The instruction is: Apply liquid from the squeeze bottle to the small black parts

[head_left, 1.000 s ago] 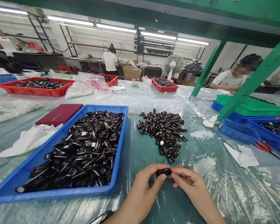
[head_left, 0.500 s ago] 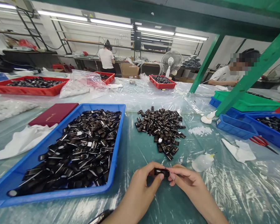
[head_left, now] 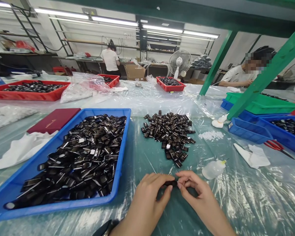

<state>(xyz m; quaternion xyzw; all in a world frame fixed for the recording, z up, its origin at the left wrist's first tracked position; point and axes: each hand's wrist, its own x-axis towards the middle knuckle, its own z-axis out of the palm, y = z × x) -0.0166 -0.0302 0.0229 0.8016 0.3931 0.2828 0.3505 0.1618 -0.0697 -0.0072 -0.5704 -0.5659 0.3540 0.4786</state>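
Observation:
My left hand (head_left: pixel 151 193) pinches a small glossy black plastic piece (head_left: pixel 171 183) between thumb and fingers, low over the table. At the piece's right end are the fingertips of my right hand (head_left: pixel 198 190), its thumb and a finger close together; whatever they hold is too small to make out. Just beyond my hands lies a loose pile of similar dark pieces (head_left: pixel 168 131). To the left stands a blue tray (head_left: pixel 124 154) full of such pieces. A translucent squeeze bottle (head_left: pixel 213 169) lies right of my right hand.
Small white bits (head_left: pixel 211 135) lie beyond the bottle. At right are white tissue (head_left: pixel 255 157), red-handled pliers (head_left: pixel 275 145), a blue bin (head_left: pixel 249 130) and a green post (head_left: pixel 265 75). A maroon box (head_left: pixel 54 120) sits behind the blue tray. Two people work farther off.
The black piece has turned in my left fingers, so less of it shows. My right index finger has lifted slightly and the right hand has opened a little around its end.

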